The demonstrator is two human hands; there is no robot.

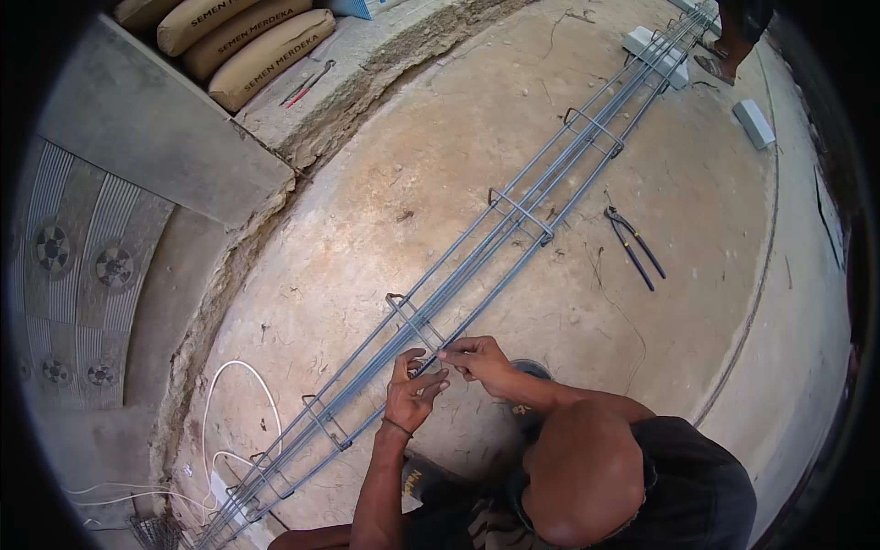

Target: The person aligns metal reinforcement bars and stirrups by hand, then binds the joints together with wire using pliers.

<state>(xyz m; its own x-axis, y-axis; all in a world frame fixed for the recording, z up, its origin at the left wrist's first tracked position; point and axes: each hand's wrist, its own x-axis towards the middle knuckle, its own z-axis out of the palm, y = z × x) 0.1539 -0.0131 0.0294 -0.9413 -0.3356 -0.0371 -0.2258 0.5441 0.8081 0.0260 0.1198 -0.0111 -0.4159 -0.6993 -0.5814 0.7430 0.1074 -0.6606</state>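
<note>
From here I see the left hand (410,399) and right hand (478,360) half-curled at the rebar cage (522,211), any grip unclear; it looks stiff, heavy, best held by its outer bars (496,293)

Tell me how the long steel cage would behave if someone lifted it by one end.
The steel cage would probably feel heavy, with several metal bars running its length. Being long and slim, it may sag a little. Its angular hoops should make it unlikely to roll.
</note>
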